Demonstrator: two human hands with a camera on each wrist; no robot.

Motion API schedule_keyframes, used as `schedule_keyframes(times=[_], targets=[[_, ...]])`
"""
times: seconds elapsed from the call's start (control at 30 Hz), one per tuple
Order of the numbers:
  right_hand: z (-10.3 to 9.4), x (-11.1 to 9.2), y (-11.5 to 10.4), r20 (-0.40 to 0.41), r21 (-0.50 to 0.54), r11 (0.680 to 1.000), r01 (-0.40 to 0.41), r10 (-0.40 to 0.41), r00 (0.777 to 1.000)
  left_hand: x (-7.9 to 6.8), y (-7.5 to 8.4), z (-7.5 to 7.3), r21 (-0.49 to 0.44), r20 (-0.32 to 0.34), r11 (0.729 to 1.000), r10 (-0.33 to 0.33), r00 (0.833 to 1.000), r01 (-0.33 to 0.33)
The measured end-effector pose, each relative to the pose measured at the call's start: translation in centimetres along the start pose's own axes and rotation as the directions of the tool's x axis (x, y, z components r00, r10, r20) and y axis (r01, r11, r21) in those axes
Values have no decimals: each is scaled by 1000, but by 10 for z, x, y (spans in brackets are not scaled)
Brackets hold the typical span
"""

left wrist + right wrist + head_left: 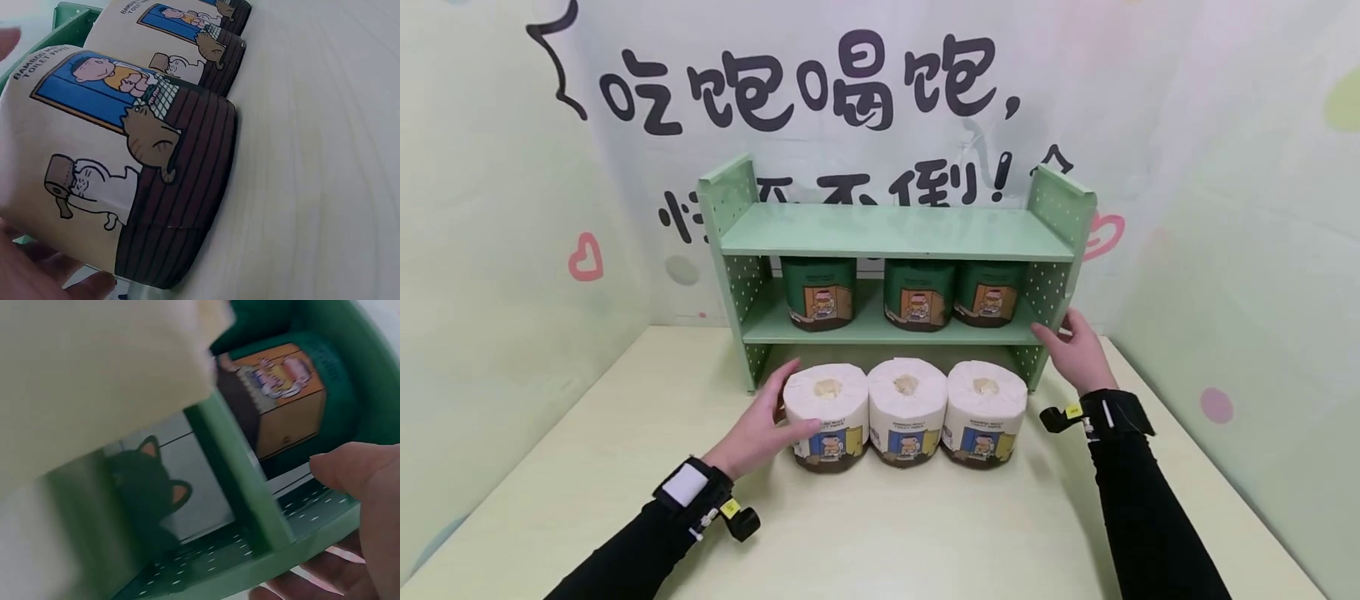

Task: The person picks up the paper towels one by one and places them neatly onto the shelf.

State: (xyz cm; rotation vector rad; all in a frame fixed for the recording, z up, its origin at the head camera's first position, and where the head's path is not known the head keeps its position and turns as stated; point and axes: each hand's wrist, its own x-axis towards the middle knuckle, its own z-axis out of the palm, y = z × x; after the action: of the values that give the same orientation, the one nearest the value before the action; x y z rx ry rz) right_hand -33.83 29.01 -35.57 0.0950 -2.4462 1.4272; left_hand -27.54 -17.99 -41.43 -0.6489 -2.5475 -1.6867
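In the head view, three white-wrapped toilet paper rolls stand upright in a row before a green shelf. My left hand [763, 425] holds round the left side of the leftmost roll [808, 408], thumb across its front, fingers toward its back. The left wrist view shows the printed side of this roll [94, 162] close up, with fingers [37, 269] along its edge. My right hand [1075, 350] grips the right side panel of the green shelf [898, 232]. In the right wrist view its thumb [350, 469] lies inside the panel, other fingers outside.
Three green rolls stand on the shelf's middle board: one roll [818, 292] at left, a second roll [917, 296] and a third roll [991, 292] together at right. The middle white roll [907, 408] and right white roll [985, 408] stand close beside the held one. A printed wall [880, 50] rises behind.
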Motion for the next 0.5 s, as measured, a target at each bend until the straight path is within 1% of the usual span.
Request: schedule_keyframes(times=[0.1, 0.2, 0.4, 0.5], targets=[[3, 0, 9, 48, -51, 998, 38, -35, 998, 0, -2, 1, -17, 30, 1000, -26, 999, 26], [4, 0, 13, 67, -80, 995, 64, -58, 996, 0, -5, 2, -39, 51, 999, -32, 998, 34], [2, 0, 13, 61, -164, 985, 49, -39, 997, 1, -6, 4, -17, 51, 999, -41, 998, 41], [2, -1, 13, 62, -176, 983, 43, -33, 998, 1, -7, 5, -15, 48, 999, -40, 998, 41]])
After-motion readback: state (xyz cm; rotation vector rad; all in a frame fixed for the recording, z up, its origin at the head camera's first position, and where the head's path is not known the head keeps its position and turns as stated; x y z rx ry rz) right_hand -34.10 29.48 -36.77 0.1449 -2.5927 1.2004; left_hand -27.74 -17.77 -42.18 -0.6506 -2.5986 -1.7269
